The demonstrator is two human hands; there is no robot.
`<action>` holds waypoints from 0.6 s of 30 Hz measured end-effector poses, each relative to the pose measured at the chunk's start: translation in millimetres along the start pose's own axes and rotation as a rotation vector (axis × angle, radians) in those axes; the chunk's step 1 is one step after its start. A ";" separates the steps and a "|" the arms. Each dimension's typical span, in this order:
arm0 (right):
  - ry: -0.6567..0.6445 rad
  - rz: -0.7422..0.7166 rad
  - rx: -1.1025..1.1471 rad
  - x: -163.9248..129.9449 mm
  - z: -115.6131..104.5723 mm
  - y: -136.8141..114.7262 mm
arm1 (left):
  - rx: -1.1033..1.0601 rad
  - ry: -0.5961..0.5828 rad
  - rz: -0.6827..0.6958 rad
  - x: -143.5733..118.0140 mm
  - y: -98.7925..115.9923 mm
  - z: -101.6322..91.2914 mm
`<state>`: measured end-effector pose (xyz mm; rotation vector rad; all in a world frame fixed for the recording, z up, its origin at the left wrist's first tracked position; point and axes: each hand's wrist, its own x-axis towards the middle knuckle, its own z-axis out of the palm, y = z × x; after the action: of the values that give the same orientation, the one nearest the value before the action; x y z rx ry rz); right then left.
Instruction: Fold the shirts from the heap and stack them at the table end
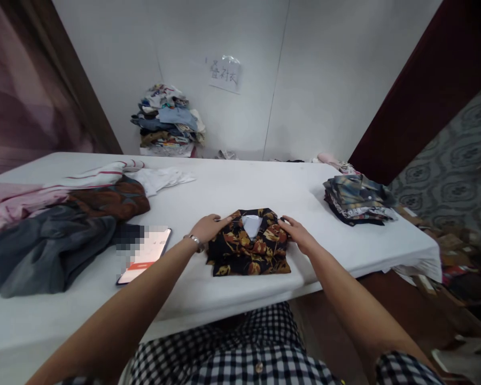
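Note:
A folded black shirt (250, 256) with a brown and yellow floral print lies in front of me, collar at the far side, a pale label patch showing inside the neck. My left hand (209, 227) rests at its upper left edge, fingers stretched, one digit lying on the cloth by the shoulder. At the upper right edge, my right hand (299, 232) touches the fabric with its fingers extended and apart. Neither hand visibly lifts the shirt, which sits flat on the white-covered table (240, 184).
To the left lie loose garments, among them a dark grey one (56, 251) and a brown one (116, 198), with a phone (154, 246) beside them. A stack of folded shirts (358, 198) stands at the right. Behind is a tall clothes pile (170, 120) under a paper sign (224, 74).

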<state>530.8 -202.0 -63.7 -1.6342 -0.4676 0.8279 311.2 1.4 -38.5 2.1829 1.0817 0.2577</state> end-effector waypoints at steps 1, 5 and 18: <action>-0.018 -0.055 0.005 2.1 7.3 -3.7 | 0.025 -0.025 0.015 1.3 6.4 1.9; -0.047 -0.372 0.112 -12.4 21.5 -15.4 | -0.175 0.073 0.114 -21.6 20.6 -0.3; 0.020 -0.338 -0.366 -12.7 3.1 51.1 | -0.203 0.091 0.001 -55.1 -37.1 17.5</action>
<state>513.2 -220.7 -109.7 -1.8242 -0.8940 0.4895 260.7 -33.4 -69.4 2.0064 1.0556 0.4513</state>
